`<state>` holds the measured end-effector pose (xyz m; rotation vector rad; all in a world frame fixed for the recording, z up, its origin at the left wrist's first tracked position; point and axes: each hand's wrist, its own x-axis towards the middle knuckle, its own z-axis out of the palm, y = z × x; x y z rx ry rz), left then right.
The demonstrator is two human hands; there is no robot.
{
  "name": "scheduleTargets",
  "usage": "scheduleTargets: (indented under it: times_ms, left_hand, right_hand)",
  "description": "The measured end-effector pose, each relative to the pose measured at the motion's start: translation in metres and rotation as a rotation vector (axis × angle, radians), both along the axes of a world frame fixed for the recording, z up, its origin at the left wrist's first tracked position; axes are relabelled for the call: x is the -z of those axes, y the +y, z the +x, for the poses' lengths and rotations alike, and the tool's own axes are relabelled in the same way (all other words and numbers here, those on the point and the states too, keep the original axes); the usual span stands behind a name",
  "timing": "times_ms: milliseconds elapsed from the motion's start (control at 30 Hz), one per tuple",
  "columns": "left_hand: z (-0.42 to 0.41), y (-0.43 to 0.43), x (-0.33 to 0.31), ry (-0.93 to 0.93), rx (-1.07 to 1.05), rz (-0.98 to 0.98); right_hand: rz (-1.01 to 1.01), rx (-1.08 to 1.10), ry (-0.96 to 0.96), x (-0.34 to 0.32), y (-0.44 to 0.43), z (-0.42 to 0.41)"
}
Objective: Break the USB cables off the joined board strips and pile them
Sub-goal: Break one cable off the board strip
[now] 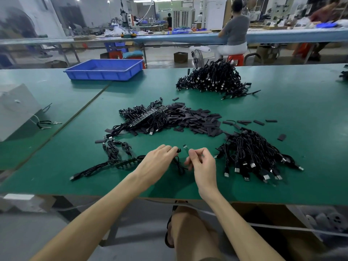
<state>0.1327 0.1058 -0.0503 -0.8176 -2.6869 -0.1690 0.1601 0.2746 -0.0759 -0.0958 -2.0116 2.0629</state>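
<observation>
1. One joined board strip (125, 163), cables attached, lies near left on the table (282, 110).
2. The left hand (160, 161) has its fingers curled round a USB cable (178, 166).
3. The right hand (202, 162) pinches a small board piece (185, 147) in its fingers.
4. A pile of loose cables (252, 153) lies at the right.

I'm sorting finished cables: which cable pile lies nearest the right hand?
The pile just beside the right hand, silver plugs fanned forward. The middle heap and far heap lie farther back.
</observation>
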Motion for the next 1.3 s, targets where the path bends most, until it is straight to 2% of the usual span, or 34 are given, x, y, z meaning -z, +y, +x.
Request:
scheduleTargets:
  times_ms: [433, 767, 1300]
  left_hand:
    - [0.007, -0.005, -0.014, -0.034, 0.047, -0.047]
    - [0.003, -0.018, -0.034, -0.02, 0.206, -0.211]
    - [0.001, -0.025, -0.04, -0.049, 0.278, -0.183]
  right_hand:
    - [0.063, -0.013, 0.001, 0.0, -0.002, -0.001]
    - [0.122, -0.056, -0.013, 0.003, -0.003, -0.003]
    - [0.237, -0.068, -0.05, 0.005, -0.005, -0.005]
